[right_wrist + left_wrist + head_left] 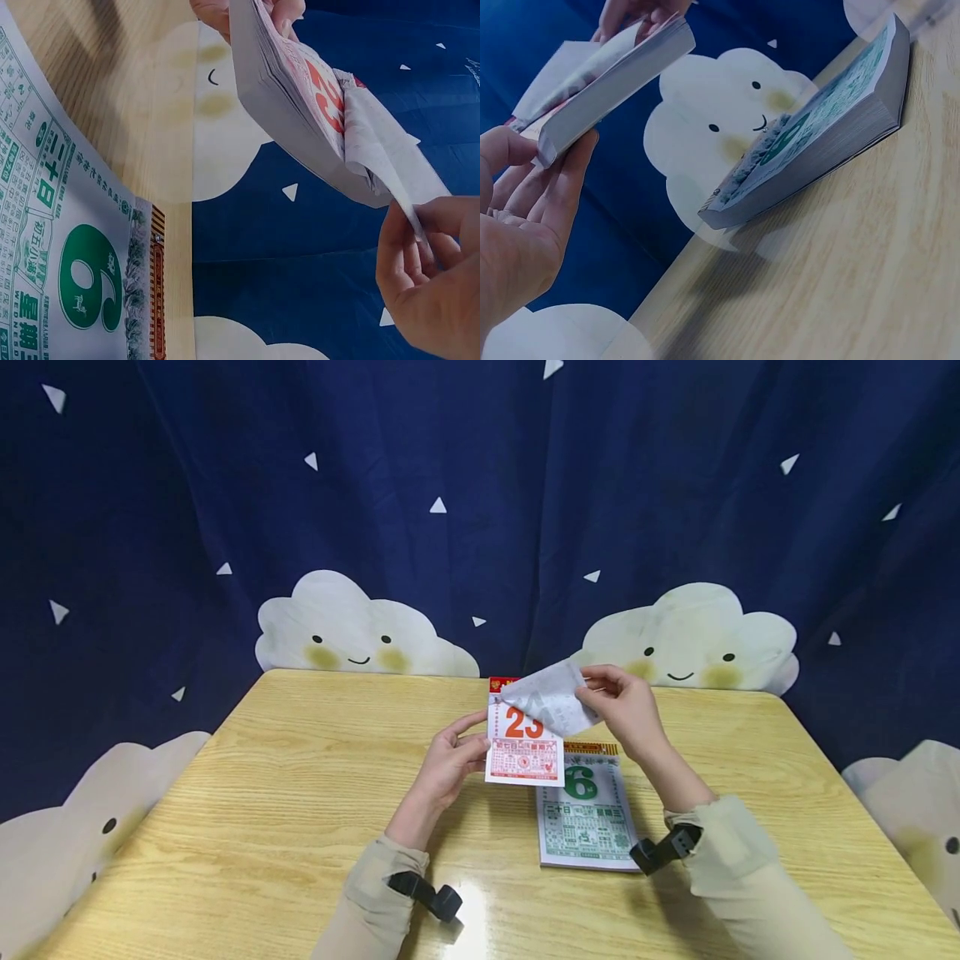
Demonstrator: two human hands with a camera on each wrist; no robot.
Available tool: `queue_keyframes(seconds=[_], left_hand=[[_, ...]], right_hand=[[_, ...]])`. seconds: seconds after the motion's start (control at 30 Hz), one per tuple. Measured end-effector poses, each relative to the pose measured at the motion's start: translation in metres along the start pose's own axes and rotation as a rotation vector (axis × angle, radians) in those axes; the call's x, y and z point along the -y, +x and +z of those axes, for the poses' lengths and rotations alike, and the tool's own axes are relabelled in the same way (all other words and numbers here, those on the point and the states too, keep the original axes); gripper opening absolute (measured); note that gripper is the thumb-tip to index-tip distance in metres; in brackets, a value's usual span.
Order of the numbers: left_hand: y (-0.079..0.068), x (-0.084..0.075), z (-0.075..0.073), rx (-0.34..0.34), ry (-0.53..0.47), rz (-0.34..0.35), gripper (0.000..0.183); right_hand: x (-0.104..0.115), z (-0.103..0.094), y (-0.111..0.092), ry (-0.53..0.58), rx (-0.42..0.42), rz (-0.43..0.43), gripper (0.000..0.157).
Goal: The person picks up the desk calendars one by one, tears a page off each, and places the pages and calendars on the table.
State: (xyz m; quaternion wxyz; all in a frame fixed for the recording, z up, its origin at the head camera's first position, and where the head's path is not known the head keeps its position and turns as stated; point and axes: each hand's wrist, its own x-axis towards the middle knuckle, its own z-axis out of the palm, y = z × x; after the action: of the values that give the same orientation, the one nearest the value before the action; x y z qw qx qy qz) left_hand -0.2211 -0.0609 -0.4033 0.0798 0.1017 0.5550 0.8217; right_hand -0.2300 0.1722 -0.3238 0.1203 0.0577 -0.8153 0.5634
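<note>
A dark blue curtain (450, 443) was hung behind the wood-grained counter (300, 793). On the counter was laid the larger calendar (588, 814), marked with a green 6, at five o'clock from the smaller calendar (521, 756) that was held above the wood.

The smaller calendar's long axis was pointed from twelve to six o'clock. It was gripped at its nine o'clock edge by the left hand (446, 760), the nearer of the two to its body: the thumb was set over the edge and the other fingers were placed beneath.

By the right hand (626, 706), its loose top sheet (551, 697) was held folded back, the fold being slanted from ten to four o'clock. The sheet's free edge was pinched between thumb and fingers at two o'clock from the calendar's middle, so the body of the calendar was found towards eight o'clock from those fingers. Near twelve o'clock the sheet seemed to be joined to the pad.

The pad was thick, white and many-leaved, topped by a red band (496, 685). Faint grey print was shown on the sheet's pale back, and below it a bold red 23 was partly covered.
</note>
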Motion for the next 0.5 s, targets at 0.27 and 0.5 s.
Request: queue_keyframes(seconds=[0.27, 0.5], left_hand=[[0.0011, 0.0018, 0.0004, 0.003, 0.003, -0.009, 0.052], [0.001, 0.0025, 0.0011, -0.006, 0.005, -0.002, 0.051]], right_hand=[[0.0028, 0.0003, 0.0015, -0.083, 0.004, -0.008, 0.023], [0.0044, -0.002, 0.0052, -0.14, 0.002, 0.004, 0.03]])
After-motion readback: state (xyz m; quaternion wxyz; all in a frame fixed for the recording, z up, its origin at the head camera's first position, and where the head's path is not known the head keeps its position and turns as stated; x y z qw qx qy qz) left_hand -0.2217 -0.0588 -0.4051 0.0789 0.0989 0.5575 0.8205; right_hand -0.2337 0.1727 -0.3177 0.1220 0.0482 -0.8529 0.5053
